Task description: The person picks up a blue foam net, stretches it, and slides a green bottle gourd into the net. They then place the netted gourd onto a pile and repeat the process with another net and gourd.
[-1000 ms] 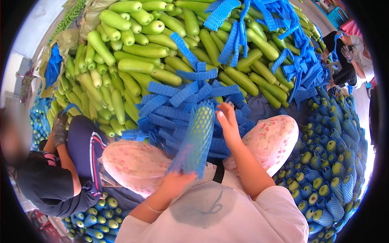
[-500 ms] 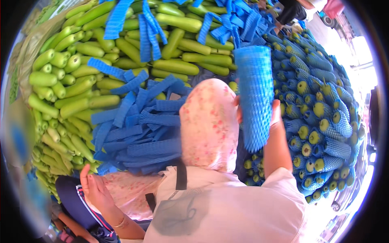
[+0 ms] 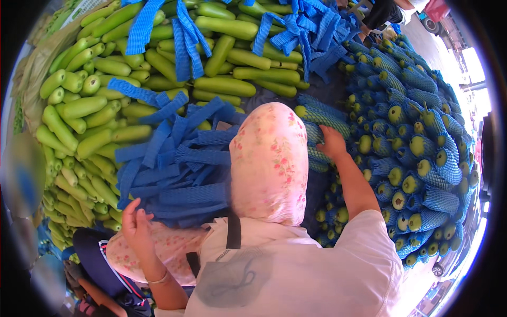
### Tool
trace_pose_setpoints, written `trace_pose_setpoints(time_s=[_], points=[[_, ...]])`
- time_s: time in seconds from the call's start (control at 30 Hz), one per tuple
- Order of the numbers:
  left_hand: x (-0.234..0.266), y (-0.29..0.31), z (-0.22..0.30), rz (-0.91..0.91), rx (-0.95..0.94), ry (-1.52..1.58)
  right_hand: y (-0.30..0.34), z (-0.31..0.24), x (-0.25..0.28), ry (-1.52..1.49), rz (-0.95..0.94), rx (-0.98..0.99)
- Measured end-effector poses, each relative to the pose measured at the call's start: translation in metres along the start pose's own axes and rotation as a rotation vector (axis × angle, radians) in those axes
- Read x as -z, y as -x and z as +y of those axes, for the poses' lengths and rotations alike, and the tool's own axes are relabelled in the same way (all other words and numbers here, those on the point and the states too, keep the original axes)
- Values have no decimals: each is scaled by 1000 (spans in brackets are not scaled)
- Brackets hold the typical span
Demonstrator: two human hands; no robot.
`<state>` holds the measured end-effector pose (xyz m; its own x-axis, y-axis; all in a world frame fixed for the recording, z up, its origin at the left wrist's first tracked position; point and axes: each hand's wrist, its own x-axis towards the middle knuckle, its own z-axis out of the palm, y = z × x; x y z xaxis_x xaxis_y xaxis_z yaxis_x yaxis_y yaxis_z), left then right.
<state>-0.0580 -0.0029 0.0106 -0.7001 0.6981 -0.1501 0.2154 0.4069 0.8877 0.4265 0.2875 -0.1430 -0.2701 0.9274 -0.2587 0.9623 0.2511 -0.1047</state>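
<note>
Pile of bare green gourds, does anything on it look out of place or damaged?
A few loose blue net sleeves lie strewn across the bare green gourds, apart from the heap of sleeves beside the floral-covered knee, so they look stray. I see no obvious damage.

Blue-netted green gourds [image 3: 323, 117] lie side by side at the right hand [image 3: 332, 143], one bare tip pointing left.

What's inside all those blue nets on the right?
Green gourds: many show a rounded end at the opening of the blue nets. The nets cover most of their sides, and whatever lies deeper is hidden beneath the top ones.
</note>
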Motion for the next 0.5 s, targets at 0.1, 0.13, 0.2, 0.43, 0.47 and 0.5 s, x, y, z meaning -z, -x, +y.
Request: trace_pose_setpoints(time_s=[0.1, 0.13, 0.2, 0.43, 0.47, 0.5], points=[[-3, 5, -1, 96, 43, 84, -25, -5, 30, -205, 177, -13], [-12, 3, -6, 154, 18, 82, -27, -32, 64, -310, 306, 16], [-29, -5, -13, 79, -156, 131, -19, -93, 131, -564, 499, 115], [-55, -8, -15, -220, -302, -220, 35, -294, 97, -592, 53, 846], [-54, -7, -16, -201, -295, -220, 41, -313, 68, -490, -61, 836], [-53, -6, -19, -204, -273, -200, 48, -326, 42, -388, -175, 823]])
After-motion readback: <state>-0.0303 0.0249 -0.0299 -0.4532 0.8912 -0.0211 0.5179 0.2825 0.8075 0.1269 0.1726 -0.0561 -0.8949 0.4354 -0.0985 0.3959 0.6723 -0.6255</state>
